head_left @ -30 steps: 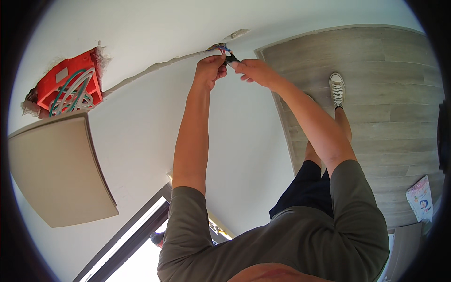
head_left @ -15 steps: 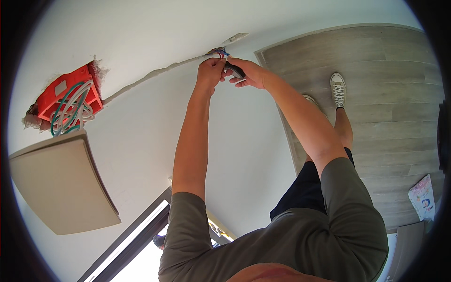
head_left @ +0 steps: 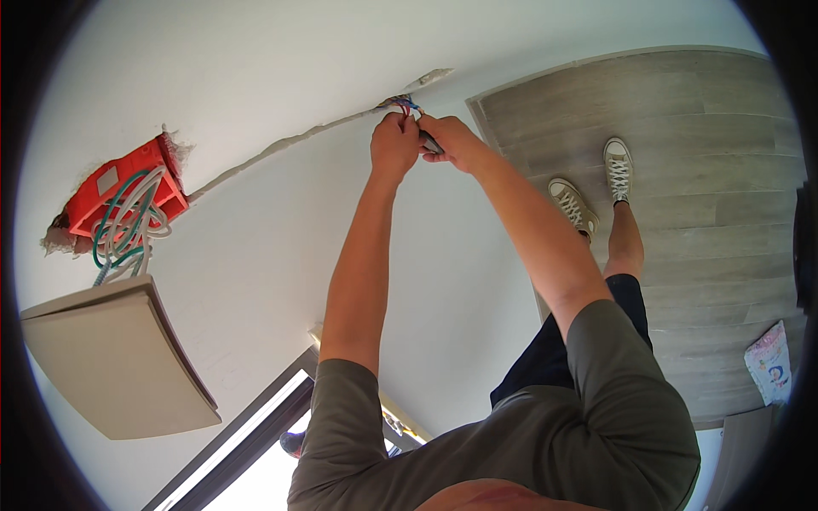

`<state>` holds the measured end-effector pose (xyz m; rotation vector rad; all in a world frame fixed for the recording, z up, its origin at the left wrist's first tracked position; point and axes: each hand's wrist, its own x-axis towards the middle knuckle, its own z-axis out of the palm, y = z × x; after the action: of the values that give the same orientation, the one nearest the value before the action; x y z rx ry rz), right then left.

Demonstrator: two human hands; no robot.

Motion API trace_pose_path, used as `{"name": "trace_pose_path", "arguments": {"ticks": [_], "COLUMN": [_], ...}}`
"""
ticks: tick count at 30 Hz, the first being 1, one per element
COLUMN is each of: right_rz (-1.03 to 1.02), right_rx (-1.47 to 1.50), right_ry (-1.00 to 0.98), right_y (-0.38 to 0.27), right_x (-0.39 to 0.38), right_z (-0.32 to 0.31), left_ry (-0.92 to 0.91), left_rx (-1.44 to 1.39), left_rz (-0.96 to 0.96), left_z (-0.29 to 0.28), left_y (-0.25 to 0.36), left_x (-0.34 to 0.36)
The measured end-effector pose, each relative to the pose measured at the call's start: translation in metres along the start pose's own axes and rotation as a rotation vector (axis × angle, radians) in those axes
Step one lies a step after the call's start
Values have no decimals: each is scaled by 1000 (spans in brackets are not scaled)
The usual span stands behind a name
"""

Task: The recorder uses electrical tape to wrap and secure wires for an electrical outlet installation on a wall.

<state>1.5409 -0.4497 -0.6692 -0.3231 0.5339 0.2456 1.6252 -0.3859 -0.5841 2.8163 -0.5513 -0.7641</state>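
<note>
Both my arms reach out to a white wall. A short bundle of red and blue wires [head_left: 408, 104] sticks out of a plastered groove [head_left: 290, 140] in that wall. My left hand [head_left: 394, 145] is closed in a fist just below the wire ends and grips them. My right hand [head_left: 453, 140] presses against it from the right and holds a dark tool [head_left: 430, 145], mostly hidden by the fingers. The tool's tip points at the wires.
An orange junction box [head_left: 111, 183] is set in the wall at left, with green and white cables [head_left: 128, 230] looping out. Below it hangs a beige panel [head_left: 115, 362]. Grey wood floor [head_left: 682, 111], my shoes [head_left: 618, 166], a printed bag [head_left: 771, 362] and a window frame [head_left: 247, 426] are also in view.
My hands have stayed at the wire ends and the right one has closed in against the left. The view has shifted slightly, so the orange box sits lower in the picture.
</note>
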Motion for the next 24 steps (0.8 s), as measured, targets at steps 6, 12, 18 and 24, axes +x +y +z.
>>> {"name": "trace_pose_path", "arguments": {"ticks": [6,12,18,24], "right_rz": [46,269,288,185], "right_rx": [734,829,419,-36], "right_ry": [141,-8,198,40], "right_y": [60,183,141,-22], "right_x": [3,-101,-148,-147], "right_z": [15,-57,-175,-231], "left_ry": [56,195,43,184], "left_rx": [-57,471,922,-45], "left_rz": [-78,129,11,-103], "left_z": [20,5,18,22], "left_y": [14,21,32,9], "left_x": [0,-9,-10,-29]}}
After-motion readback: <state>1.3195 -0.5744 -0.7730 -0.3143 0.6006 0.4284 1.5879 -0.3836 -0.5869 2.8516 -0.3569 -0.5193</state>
